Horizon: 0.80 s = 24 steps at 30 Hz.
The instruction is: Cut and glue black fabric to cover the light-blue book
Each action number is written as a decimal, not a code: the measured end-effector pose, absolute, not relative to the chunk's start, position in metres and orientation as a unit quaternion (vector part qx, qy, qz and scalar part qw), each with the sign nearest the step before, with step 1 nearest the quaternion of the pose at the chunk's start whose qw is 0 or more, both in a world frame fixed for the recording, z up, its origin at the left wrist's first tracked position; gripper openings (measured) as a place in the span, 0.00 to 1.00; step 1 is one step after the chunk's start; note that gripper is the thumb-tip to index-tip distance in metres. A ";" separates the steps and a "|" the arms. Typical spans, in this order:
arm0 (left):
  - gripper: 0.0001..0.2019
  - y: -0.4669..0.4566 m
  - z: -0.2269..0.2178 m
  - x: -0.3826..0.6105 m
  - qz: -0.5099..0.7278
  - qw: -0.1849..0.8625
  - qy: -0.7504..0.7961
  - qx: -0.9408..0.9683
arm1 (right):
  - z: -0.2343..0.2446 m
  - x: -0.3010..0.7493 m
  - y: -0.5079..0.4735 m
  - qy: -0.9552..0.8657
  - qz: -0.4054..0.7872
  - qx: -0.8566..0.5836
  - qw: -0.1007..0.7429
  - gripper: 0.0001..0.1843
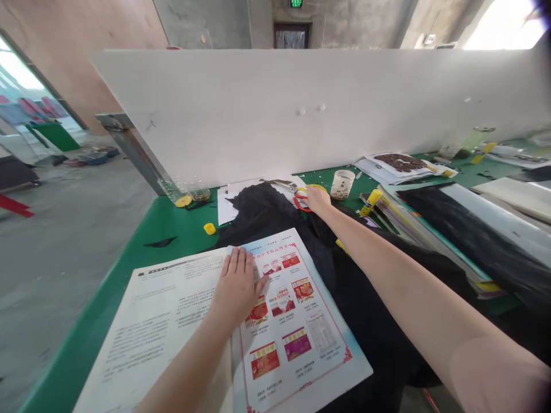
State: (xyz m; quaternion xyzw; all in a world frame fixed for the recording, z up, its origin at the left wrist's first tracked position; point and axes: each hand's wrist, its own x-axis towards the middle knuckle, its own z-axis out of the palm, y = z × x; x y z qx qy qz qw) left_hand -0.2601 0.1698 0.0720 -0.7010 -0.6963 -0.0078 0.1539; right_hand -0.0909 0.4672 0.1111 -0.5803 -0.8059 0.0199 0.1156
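The left hand [240, 280] lies flat across the spine of an open magazine [275, 322], gripping nothing; the thin pages should be light, floppy and easily creased, best lifted by an edge. Beyond it to the right, the right hand [317, 199] is at the handles of the scissors [293, 189], its fingertips hidden, so how tightly it is closed cannot be told. The scissors look rigid, best held by the loops, blades pointing left. Limp-looking black cloth [258, 207] lies between both hands.
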 end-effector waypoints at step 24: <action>0.36 0.169 0.069 -0.264 -0.040 0.143 -0.691 -0.707 | 0.229 0.006 0.297 -0.883 0.150 -0.443 -0.044 0.24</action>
